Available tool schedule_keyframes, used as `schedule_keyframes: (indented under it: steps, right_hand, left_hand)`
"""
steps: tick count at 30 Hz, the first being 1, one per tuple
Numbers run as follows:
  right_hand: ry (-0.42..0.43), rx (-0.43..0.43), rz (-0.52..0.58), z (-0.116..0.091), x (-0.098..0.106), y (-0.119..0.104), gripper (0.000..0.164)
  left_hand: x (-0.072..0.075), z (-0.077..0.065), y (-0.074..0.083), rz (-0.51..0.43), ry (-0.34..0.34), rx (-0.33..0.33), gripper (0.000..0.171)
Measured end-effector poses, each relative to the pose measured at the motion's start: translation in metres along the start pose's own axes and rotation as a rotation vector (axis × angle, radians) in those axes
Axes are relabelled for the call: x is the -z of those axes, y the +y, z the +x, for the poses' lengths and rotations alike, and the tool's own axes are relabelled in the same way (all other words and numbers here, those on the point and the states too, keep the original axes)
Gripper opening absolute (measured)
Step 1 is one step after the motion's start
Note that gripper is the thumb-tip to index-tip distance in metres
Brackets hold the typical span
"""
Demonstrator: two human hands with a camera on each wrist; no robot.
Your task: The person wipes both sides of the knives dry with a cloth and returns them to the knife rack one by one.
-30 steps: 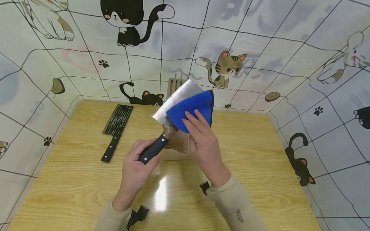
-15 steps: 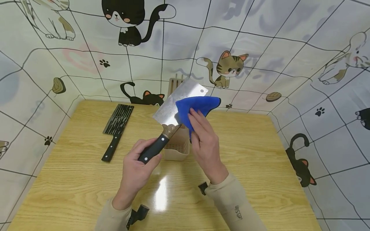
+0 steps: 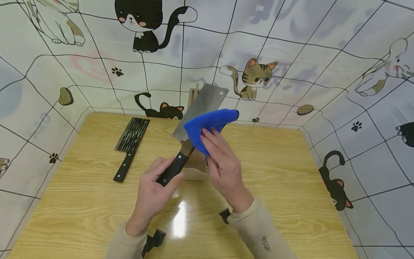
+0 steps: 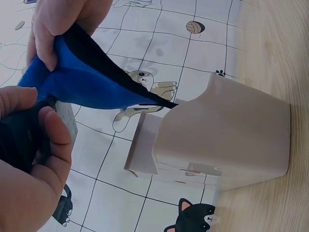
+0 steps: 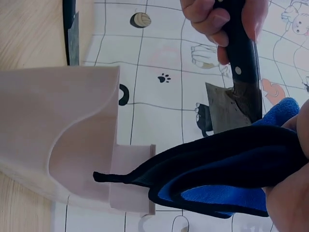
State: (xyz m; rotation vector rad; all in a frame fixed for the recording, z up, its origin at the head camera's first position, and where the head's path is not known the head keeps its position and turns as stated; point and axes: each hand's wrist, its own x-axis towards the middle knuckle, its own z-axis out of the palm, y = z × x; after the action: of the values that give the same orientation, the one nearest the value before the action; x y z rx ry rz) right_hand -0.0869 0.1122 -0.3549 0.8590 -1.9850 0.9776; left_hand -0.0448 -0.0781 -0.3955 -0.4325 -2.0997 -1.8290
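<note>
Now the blue cloth [image 3: 208,122] sits further left across the cleaver [image 3: 202,104] than half a second ago, nearer the bolster, and the bare steel shows duller, less glare. We read this as a wiping stroke heading handleward; the job looks unfinished.

We note the cleaver held aloft, partly in front of the beige knife holder [image 3: 196,175], blade slanting up and away rightward. Left hand [image 3: 152,192]: fingers curled round the black handle. Right hand [image 3: 224,167]: fingers close together, pinching the cloth against the thumb; blade just beyond those fingertips, cloth seemingly between. Pressure we cannot tell. Patterned cleaver [image 3: 130,140] lies untouched on the table [image 3: 278,172], left.
</note>
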Motion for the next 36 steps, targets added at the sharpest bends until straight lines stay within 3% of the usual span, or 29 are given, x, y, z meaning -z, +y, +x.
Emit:
schedule_keyframes:
  steps: [5,10,16,22,26,36]
  right_hand:
    - [-0.021,0.031,-0.001,0.0,-0.001,-0.008,0.033]
    - [-0.037,0.018,-0.089,0.002,0.0,-0.009,0.034]
    - [-0.008,-0.012,-0.194,0.011,0.004,-0.002,0.035]
    - [0.001,-0.055,-0.266,0.023,0.012,0.012,0.034]
    - [0.017,-0.099,-0.283,0.029,0.016,0.022,0.032]
    - [0.04,-0.264,-0.209,0.043,0.021,0.037,0.039]
  left_hand:
    - [0.0,0.0,0.0,0.015,0.018,-0.017,0.036]
    - [-0.002,0.0,-0.001,0.029,0.054,-0.073,0.035]
    - [-0.006,-0.001,-0.002,0.075,0.089,-0.16,0.037]
    - [-0.008,-0.003,-0.002,0.09,0.091,-0.202,0.039]
    - [-0.009,-0.005,-0.003,0.071,0.089,-0.192,0.04]
    - [-0.005,-0.007,-0.001,0.033,0.02,-0.069,0.03]
